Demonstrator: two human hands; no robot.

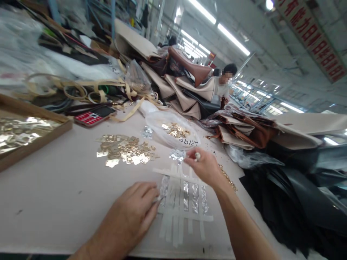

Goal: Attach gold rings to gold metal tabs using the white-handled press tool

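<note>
My left hand (132, 207) is closed, its fingertips pressed together at the left edge of the taped strips. What it holds, if anything, I cannot make out. Several shiny silver strips (195, 198) lie side by side on the table, with pale tape (187, 215) running along and across them. Beyond them, my right hand (204, 166) is closed in a pinch beside a small pile of silver pieces (177, 155). A small whitish thing (197, 156) shows at its fingers, too blurred to name.
Flat gold metal plates (127, 150) are heaped left of centre. Behind stands a plastic bag (187, 141) with gold pieces. A cardboard box (58, 127) of plates is at left, near a red-and-black phone-like object (94, 115). Bags (189, 88) and black material (284, 209) crowd the back and right.
</note>
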